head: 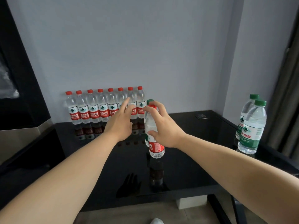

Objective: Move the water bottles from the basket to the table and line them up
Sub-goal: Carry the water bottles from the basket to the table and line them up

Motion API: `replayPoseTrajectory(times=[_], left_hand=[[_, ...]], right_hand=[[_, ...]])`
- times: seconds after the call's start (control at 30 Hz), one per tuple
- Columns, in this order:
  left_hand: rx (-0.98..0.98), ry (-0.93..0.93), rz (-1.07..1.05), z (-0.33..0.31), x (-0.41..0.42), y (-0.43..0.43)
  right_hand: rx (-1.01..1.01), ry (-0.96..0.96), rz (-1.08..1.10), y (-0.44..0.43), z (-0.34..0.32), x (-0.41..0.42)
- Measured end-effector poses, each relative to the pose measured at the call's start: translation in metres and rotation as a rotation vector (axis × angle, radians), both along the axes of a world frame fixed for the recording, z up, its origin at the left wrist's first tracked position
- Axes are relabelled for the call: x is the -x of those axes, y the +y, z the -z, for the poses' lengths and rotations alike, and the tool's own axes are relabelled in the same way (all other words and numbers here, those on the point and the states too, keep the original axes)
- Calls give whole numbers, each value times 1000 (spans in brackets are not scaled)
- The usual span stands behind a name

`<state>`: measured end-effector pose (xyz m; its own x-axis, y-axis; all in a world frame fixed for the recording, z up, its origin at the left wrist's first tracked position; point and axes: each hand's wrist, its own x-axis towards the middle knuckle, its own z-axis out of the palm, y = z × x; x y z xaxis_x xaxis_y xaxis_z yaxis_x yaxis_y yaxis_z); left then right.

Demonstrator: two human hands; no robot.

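Several red-capped water bottles point(93, 109) stand in a row against the wall on the glossy black table point(186, 167). My right hand point(163, 125) grips another red-labelled bottle point(155, 147) upright in the table's middle, fingers at its cap and thumb on its body. Just behind that bottle, a green-capped bottle point(150, 101) is mostly hidden. My left hand point(120, 122) reaches toward the right end of the row with fingers straight, holding nothing. No basket is in view.
Two green-labelled bottles point(250, 126) stand at the table's right edge, near a curtain point(288, 94). A small dark placard point(202, 116) lies at the back right. A dark cabinet and a metal surface point(19, 135) sit at the left. The floor shows below the front edge.
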<state>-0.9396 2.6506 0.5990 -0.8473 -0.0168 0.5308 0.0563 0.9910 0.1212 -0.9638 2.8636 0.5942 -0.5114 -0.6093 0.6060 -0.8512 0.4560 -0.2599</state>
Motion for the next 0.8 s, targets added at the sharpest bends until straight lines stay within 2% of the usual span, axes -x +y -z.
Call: replayPoseTrajectory(times=[0.37,0.63,0.8], left_hand=[[-95,-41,-234,14,-51,-79],[-73,12,-173,17,-50,-96],[-83,83,-129,18,-44,-88]], right_hand=[[21,-17,-79,-109,8,-6],[39,-46,-89,-126,13,4],[-21,8,-38,-117,10,9]])
